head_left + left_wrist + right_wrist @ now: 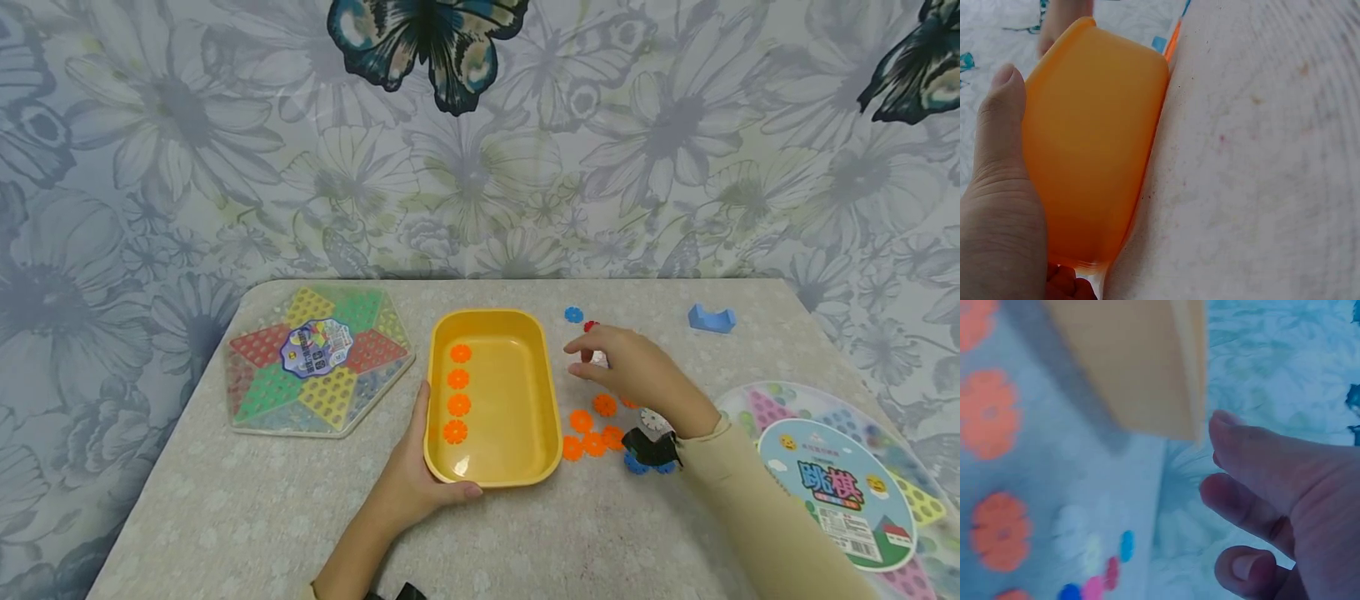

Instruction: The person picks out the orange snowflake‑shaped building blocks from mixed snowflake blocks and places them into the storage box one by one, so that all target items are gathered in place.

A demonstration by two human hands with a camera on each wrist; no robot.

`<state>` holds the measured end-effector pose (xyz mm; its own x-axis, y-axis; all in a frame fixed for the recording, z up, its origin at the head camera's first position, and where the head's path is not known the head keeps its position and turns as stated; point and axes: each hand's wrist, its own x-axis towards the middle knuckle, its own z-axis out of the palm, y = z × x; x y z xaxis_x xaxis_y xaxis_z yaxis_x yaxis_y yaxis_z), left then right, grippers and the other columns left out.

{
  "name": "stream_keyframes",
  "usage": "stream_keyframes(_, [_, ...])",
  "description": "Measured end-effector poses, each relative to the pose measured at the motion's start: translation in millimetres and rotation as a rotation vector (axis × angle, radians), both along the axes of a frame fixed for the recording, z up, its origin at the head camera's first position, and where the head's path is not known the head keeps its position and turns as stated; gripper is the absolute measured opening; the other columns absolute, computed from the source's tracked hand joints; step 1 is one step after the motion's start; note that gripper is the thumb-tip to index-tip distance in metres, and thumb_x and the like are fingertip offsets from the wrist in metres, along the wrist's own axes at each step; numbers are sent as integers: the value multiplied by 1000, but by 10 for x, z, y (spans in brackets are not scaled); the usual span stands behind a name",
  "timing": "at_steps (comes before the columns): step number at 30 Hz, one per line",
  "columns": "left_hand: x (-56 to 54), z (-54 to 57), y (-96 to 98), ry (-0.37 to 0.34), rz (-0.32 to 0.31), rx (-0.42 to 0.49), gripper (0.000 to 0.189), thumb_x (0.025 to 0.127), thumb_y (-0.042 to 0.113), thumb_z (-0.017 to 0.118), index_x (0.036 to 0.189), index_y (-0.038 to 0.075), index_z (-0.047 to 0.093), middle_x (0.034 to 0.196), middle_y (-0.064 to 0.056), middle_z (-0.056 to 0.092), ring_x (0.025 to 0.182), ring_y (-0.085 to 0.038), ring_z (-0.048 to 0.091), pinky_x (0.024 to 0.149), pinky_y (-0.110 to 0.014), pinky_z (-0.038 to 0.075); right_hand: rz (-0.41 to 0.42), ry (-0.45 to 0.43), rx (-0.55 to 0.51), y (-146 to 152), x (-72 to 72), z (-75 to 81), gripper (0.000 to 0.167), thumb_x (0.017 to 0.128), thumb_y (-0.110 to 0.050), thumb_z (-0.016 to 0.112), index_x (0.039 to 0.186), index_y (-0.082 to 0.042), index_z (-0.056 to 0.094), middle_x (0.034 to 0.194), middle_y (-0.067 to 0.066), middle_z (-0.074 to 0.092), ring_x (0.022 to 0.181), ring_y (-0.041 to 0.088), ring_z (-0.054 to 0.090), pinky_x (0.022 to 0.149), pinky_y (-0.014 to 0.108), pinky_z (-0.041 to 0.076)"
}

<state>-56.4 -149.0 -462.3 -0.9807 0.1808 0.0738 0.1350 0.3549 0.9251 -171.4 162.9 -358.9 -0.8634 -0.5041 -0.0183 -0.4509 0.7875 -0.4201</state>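
A yellow tray (491, 400) lies on the table with several orange snowflake-shaped plastic discs (458, 405) in a column along its left side. My left hand (416, 475) holds the tray at its near left corner, fingers along the left side and thumb (1000, 125) against the near wall. Just right of the tray, my right hand (633, 367) hovers above the table, thumb and fingers apart with nothing between them. More orange discs (594, 443) lie below that hand. A blue disc (573, 314) and a red disc (591, 326) lie beyond it.
A hexagonal checkers box (322, 362) stands left of the tray. A round board-game package (840, 492) lies at the right, partly behind the right forearm. A small blue bracket-shaped block (712, 318) sits at the far right. White and blue discs (637, 465) lie near the right wrist.
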Motion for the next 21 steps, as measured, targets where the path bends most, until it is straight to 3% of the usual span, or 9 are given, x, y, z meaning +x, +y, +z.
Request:
stream_keyframes(4, [3,5,-2,-3,-1,1,145,59,36,97,158,37,-9,167,-1,18,145,-21,38,116,-45,32,-11,-77,30,150,90,-221,35,90,-27,74,122,-13,70,96,-5,65,81,13,56,75,31,51])
stream_keyframes(10, [8,9,0,-19,2,18,146,59,34,97,159,35,-8,166,0,19,144,-20,38,116,-33,32,10,-170,91,221,187,-449,36,89,-29,75,122,-19,70,105,-6,65,90,12,57,83,34,52])
stream_keyframes(14, [7,6,-1,-19,-1,17,146,59,33,97,159,33,-8,166,0,19,145,-20,38,116,-30,32,32,-175,89,230,214,-539,31,87,-27,77,117,-19,73,109,-6,65,94,11,59,87,35,53])
stream_keyframes(21, [4,10,1,-21,-1,29,145,59,30,97,159,35,-8,167,1,17,146,-20,36,116,-26,30,36,-148,52,236,224,-591,17,86,-23,78,102,-22,73,99,-9,63,89,11,56,82,32,52])
